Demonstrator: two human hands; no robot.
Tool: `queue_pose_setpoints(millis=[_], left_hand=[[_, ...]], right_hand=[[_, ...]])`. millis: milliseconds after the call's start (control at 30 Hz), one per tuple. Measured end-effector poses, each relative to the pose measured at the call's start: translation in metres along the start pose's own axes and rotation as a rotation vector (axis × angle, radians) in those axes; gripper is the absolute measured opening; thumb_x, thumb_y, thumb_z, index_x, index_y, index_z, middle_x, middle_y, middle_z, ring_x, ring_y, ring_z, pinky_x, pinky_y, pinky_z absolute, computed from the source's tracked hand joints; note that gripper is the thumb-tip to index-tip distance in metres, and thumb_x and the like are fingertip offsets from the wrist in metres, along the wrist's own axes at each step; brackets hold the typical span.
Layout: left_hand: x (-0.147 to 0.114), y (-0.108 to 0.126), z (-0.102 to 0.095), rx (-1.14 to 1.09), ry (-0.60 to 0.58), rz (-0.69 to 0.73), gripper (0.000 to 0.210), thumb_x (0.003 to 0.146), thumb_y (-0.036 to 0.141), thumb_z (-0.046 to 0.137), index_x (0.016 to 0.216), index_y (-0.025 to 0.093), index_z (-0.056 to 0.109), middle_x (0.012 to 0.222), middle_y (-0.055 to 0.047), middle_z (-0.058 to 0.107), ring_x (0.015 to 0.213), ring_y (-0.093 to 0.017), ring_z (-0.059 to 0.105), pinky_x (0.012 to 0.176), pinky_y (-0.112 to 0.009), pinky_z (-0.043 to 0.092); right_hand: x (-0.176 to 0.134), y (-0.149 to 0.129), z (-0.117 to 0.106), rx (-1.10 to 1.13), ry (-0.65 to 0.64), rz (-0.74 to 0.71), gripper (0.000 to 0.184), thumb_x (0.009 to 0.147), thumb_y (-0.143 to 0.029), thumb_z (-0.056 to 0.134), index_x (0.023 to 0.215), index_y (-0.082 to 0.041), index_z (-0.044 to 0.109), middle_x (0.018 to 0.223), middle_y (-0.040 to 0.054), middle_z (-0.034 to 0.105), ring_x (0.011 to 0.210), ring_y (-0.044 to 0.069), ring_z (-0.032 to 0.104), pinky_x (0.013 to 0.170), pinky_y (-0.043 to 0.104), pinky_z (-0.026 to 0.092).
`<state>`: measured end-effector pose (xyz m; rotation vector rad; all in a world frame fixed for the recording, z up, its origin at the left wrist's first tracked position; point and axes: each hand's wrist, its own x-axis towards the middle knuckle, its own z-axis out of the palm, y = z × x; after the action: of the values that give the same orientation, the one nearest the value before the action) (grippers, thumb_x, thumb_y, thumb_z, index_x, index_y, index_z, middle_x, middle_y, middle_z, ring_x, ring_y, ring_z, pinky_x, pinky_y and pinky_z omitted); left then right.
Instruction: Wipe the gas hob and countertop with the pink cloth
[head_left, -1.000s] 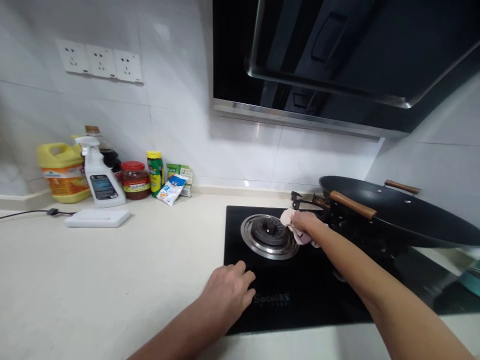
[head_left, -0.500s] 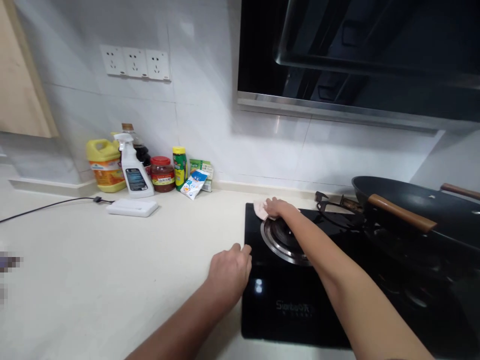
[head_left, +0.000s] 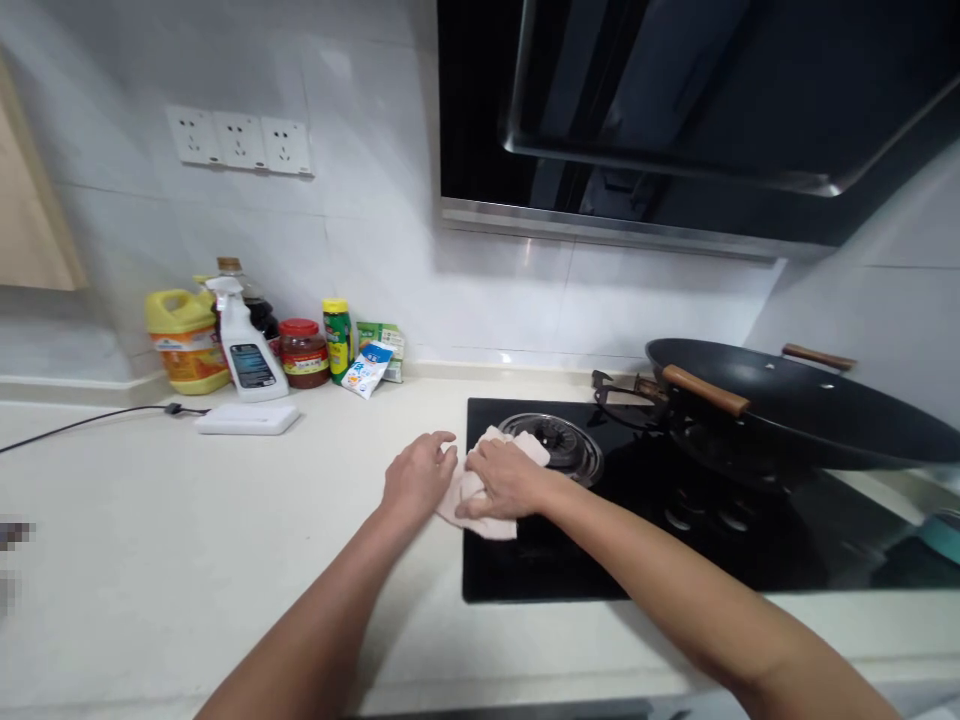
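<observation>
My right hand [head_left: 506, 480] is closed on a pale pink cloth [head_left: 491, 527], bunched under the fingers. The cloth lies across the left edge of the black glass gas stove [head_left: 547, 565], partly over the counter. Just left of it, my left hand [head_left: 418, 477] rests by the stove's edge, fingers a little bent and apart, close to the cloth. I cannot tell whether it touches the cloth. Behind my right hand sits the round burner [head_left: 574, 450] with its metal ring, partly covered by the cloth.
A large black wok [head_left: 795, 400] with wooden handles stands on the right burner; a pan support [head_left: 626, 405] lies behind. Along the wall are a spray bottle [head_left: 247, 345], yellow jug [head_left: 187, 345], red-lidded jar [head_left: 304, 355] and packets [head_left: 369, 368]. A range hood [head_left: 637, 130] hangs above.
My right hand has drawn the cloth from behind the burner toward me, to the stove's left edge. My left hand is now close beside the cloth. The camera view has turned right.
</observation>
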<state>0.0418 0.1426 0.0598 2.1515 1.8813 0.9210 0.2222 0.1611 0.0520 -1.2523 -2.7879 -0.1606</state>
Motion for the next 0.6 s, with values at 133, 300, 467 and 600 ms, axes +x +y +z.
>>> queue_pose_setpoints(millis=[133,300,467,600], left_hand=[[-0.002,0.003,0.004,-0.029,-0.019,0.032,0.032,0.094,0.031,0.048,0.117,0.025,0.07,0.104,-0.003,0.074,0.097,-0.021,0.068,0.085,-0.031,0.048],[-0.008,0.009,0.001,-0.041,-0.055,0.096,0.034,0.095,0.035,0.046,0.115,0.025,0.071,0.1,-0.003,0.074,0.093,-0.02,0.068,0.08,-0.029,0.048],[-0.014,0.014,0.001,-0.017,-0.109,0.117,0.033,0.094,0.034,0.047,0.114,0.024,0.072,0.098,-0.003,0.075,0.093,-0.02,0.068,0.081,-0.029,0.049],[-0.018,0.016,0.004,0.026,-0.179,0.135,0.034,0.094,0.032,0.046,0.115,0.024,0.072,0.104,-0.004,0.076,0.098,-0.021,0.068,0.084,-0.031,0.05]], right_hand=[[-0.07,-0.013,0.001,0.06,0.112,0.034,0.05,0.086,-0.063,0.061,0.109,-0.019,0.061,0.107,0.0105,0.057,0.101,0.026,0.051,0.09,0.041,0.04],[-0.128,0.014,0.009,0.069,0.142,0.22,0.03,0.09,-0.042,0.059,0.109,-0.019,0.06,0.109,0.0109,0.059,0.103,0.025,0.052,0.092,0.038,0.04],[-0.143,0.06,0.012,-0.022,0.044,0.39,0.023,0.091,-0.029,0.049,0.106,-0.016,0.059,0.108,0.0126,0.064,0.102,0.025,0.057,0.089,0.036,0.039],[-0.134,0.081,0.006,-0.02,-0.067,0.504,0.022,0.087,-0.023,0.047,0.105,-0.016,0.058,0.106,0.013,0.068,0.1,0.026,0.06,0.085,0.034,0.037]])
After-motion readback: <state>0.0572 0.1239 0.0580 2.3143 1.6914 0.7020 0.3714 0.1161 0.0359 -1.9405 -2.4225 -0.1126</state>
